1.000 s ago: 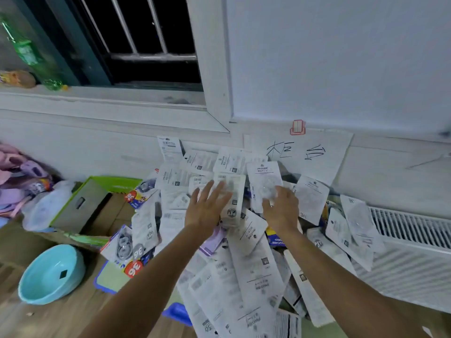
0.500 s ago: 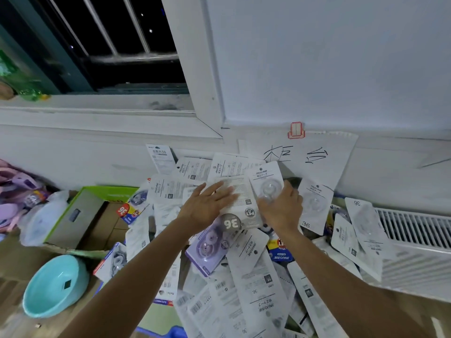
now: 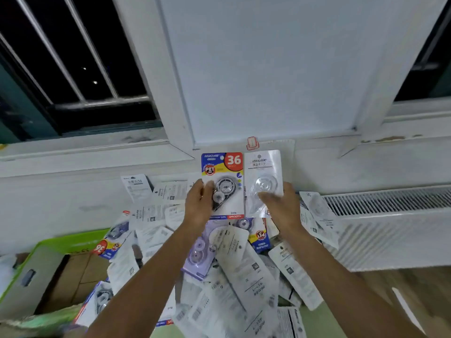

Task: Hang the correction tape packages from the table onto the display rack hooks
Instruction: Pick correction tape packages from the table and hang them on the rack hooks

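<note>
My left hand [image 3: 198, 203] grips a correction tape package [image 3: 224, 181] with a blue, yellow and red front marked 36, held upright and facing me. Right beside it, my right hand [image 3: 280, 208] holds a second package [image 3: 264, 176], white with a clear blister, also upright. Both are raised above a loose pile of packages [image 3: 234, 272], most lying face down, that covers the surface below my forearms. No display rack or hook can be made out.
A small red clip [image 3: 251, 143] sits on the wall ledge just above the two packages. A white radiator [image 3: 385, 223] runs along the right. An open cardboard box with green flaps [image 3: 61, 272] stands at the left. A barred window [image 3: 73, 76] fills the upper left.
Both hands have lifted off the pile, each bringing up one package. The left package is now turned with its coloured front toward me. The camera has tilted upward.
</note>
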